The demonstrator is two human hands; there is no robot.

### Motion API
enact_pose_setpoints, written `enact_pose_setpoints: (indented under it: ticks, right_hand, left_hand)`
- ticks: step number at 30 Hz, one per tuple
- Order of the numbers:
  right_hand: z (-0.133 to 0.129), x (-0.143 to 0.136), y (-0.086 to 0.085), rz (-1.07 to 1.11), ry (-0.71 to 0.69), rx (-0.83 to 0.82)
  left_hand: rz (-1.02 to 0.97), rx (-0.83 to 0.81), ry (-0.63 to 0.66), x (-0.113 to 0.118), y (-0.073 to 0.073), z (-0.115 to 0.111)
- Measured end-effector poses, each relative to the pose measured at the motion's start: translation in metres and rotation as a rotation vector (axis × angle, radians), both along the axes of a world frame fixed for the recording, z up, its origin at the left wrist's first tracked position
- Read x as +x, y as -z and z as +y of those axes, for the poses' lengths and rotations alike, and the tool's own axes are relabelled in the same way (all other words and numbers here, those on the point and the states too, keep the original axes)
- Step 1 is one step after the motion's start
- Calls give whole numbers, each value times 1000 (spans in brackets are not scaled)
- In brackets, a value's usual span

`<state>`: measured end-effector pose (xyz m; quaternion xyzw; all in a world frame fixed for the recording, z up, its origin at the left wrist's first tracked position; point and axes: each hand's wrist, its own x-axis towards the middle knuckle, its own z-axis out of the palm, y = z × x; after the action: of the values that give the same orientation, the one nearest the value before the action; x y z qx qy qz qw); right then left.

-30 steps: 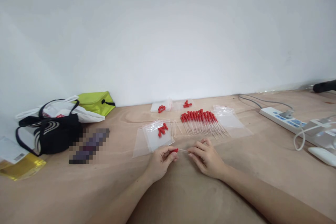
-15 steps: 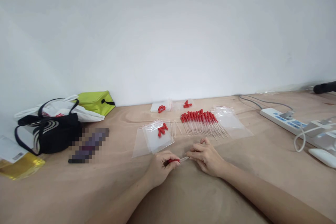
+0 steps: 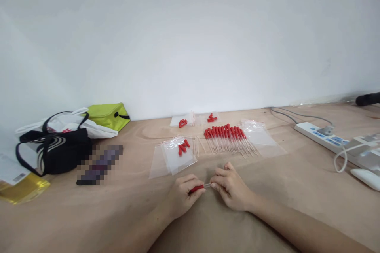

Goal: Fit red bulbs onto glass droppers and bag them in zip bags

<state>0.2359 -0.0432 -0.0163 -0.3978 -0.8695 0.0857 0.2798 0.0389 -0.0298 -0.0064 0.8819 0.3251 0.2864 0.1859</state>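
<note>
Between thumb and fingers, my left hand [image 3: 184, 194] pinches a red rubber dropper bulb [image 3: 197, 188]. A thin clear dropper tube [image 3: 207, 185] runs from the bulb's mouth to my right hand [image 3: 230, 189], whose closed fingertips grip its other end. How deep the tube sits in the bulb I cannot tell. Beyond my hands lies a row of droppers [image 3: 228, 138], red bulbs at the far end and clear tubes towards me. Left of them are a few loose tubes [image 3: 198, 145] and several red bulbs [image 3: 183, 148] on clear zip bags [image 3: 178, 162].
More red bulbs [image 3: 182, 123] lie near the wall, with another small group [image 3: 211, 118] beside them. A clear zip bag [image 3: 261, 132] is right of the row. A power strip [image 3: 317, 136] with cables stands at right; a black bag [image 3: 63, 150] and a green bag [image 3: 107, 115] at left.
My right hand has come down and slightly closer to my left hand, its fingers nearer the bulb. Less of the tube shows between my hands, and the bulb is a little lower.
</note>
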Motion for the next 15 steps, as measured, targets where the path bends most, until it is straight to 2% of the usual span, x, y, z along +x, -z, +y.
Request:
enact_pose_setpoints:
  ticks: [4, 7, 9, 12, 15]
  right_hand:
    - [-4, -5, -4, 38, 33, -112]
    - [-5, -8, -11, -9, 83, -106]
    - [-2, -7, -16, -70, 111, -96]
    - [10, -2, -19, -75, 184, -184]
    - [33, 2, -18, 43, 339, -275]
  left_hand:
    - [23, 85, 47, -2, 8, 5]
    - [-43, 152, 35, -3, 11, 12]
    - [-64, 155, -41, -4, 11, 15]
    - [-63, 52, -230, -5, 8, 19]
    - [19, -73, -262, -4, 3, 20]
